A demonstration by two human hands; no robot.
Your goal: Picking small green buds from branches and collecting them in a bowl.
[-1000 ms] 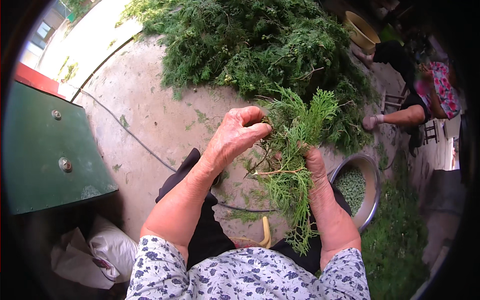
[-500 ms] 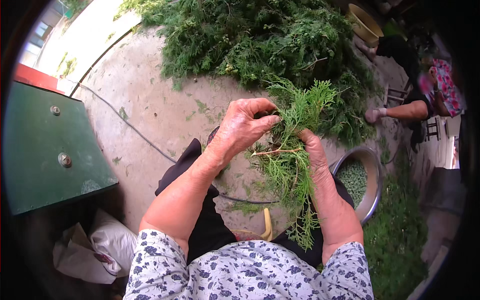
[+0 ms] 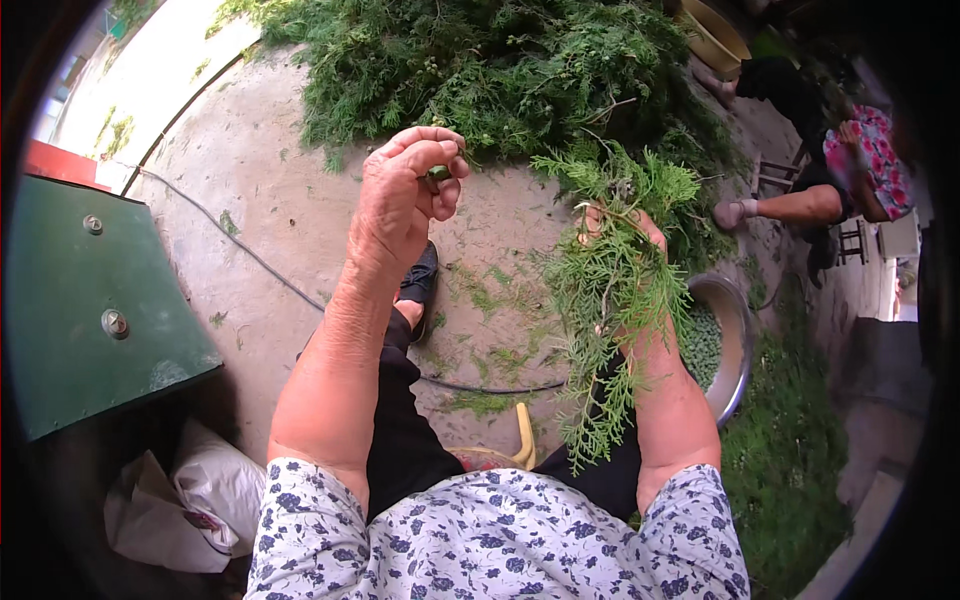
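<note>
My right hand (image 3: 643, 232) grips a leafy conifer branch (image 3: 610, 270), arborvitae-like, whose flat green sprays hang down over my forearm and thigh. The foliage partly hides that hand's fingers. Apart from the branch, to the left, my left hand (image 3: 405, 195) is raised with its fingers curled in. Between thumb and fingers it holds small green cones, mostly hidden. Beside my right forearm stands a metal basin (image 3: 740, 350), partly filled with small pale-green cones (image 3: 703, 347).
A large heap of cut conifer branches (image 3: 480, 80) lies ahead. Another person (image 3: 850, 170) sits at the right near a yellowish basin (image 3: 715, 35). At the left are a green metal box (image 3: 110, 310) and white sacks (image 3: 215, 490). A dark cable (image 3: 250, 255) crosses the floor. Loose greenery (image 3: 785, 450) lies at right.
My left hand has come away from the branch, moving left and slightly up with small green cones in its fingers. My right hand keeps the branch, shifted slightly right.
</note>
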